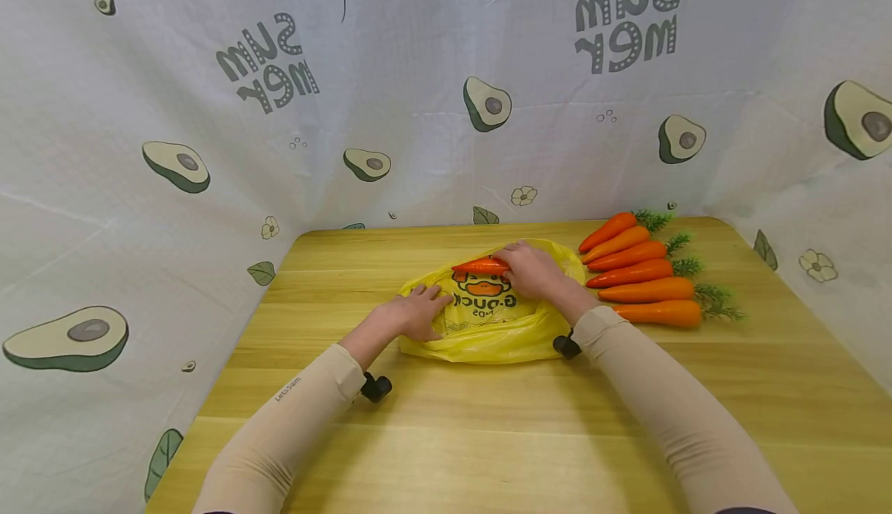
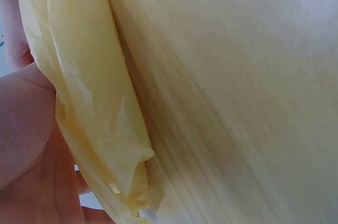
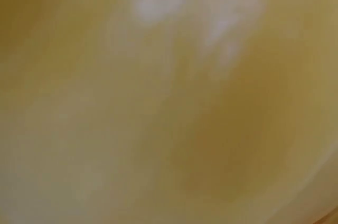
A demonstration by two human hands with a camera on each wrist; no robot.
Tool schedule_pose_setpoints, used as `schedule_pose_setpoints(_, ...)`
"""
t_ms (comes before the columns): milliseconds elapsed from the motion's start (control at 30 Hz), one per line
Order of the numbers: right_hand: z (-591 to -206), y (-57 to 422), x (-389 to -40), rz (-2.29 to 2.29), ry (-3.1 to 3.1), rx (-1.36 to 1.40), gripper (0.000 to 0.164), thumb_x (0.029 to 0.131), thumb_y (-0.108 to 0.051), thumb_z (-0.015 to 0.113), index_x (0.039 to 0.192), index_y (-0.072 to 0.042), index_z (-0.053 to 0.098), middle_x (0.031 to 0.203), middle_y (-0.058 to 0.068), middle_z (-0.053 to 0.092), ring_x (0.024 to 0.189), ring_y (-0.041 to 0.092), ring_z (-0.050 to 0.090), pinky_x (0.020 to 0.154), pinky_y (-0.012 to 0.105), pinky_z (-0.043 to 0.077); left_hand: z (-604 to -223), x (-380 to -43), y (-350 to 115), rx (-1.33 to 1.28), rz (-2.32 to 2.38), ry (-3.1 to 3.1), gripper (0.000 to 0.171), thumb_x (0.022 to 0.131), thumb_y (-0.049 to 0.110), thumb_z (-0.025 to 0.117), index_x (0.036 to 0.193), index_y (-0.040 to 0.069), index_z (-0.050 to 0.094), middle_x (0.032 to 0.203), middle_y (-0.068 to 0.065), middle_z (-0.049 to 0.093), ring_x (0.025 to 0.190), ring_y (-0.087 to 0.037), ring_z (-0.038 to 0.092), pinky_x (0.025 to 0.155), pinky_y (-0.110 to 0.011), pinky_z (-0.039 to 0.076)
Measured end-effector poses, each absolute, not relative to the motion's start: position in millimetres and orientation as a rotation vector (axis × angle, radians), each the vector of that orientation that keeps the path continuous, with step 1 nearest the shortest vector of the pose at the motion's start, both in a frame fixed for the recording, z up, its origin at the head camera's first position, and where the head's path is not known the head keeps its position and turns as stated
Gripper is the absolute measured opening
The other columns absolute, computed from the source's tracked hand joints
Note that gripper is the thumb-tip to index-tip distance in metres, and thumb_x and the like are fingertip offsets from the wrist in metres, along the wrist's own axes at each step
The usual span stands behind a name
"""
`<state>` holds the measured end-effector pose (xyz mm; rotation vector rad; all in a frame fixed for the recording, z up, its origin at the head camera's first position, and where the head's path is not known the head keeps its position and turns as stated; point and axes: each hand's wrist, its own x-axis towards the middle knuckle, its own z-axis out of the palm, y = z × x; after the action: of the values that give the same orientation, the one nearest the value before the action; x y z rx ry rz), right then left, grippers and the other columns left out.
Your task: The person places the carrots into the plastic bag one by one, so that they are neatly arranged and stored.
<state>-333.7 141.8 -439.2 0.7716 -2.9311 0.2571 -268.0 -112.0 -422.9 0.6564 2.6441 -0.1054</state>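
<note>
A yellow plastic bag [image 1: 498, 347] with a printed duck face lies on the table, its mouth spread wide. My right hand [image 1: 531, 268] grips an orange carrot [image 1: 481, 266] over the far part of the bag, the carrot's pointed end toward the left. Its leafy end is hidden by the hand. At the bag's left side, my left hand [image 1: 416, 313] rests with fingers loosely extended on the plastic. The left wrist view shows the bag's folded edge [image 2: 95, 86] beside the palm. Blurred yellow plastic [image 3: 158, 102] fills the right wrist view.
Several more carrots [image 1: 630, 272] with green leafy tops lie in a row at the right, close to the bag. All of it sits on a wooden table [image 1: 446, 436]. A white cloth [image 1: 418, 111] printed with avocados hangs behind and at both sides.
</note>
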Motion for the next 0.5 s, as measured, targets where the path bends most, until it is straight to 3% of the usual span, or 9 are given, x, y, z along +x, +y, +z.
schedule_pose_setpoints(500,-433.2,141.7,-335.9,0.177,-2.958,0.793,0.04,0.097,-0.014,0.066,0.137,-0.011,0.063,0.134,0.013,0.064,0.119,0.034,0.058,0.099,0.054,0.049,-417.3,-266.4,-108.7,0.644,-0.117,2.643,0.078,0.098,0.046,0.063,0.162,0.026,0.024,0.17,-0.007,0.015,0.156,-0.033,0.014,0.119,-0.061,0.026)
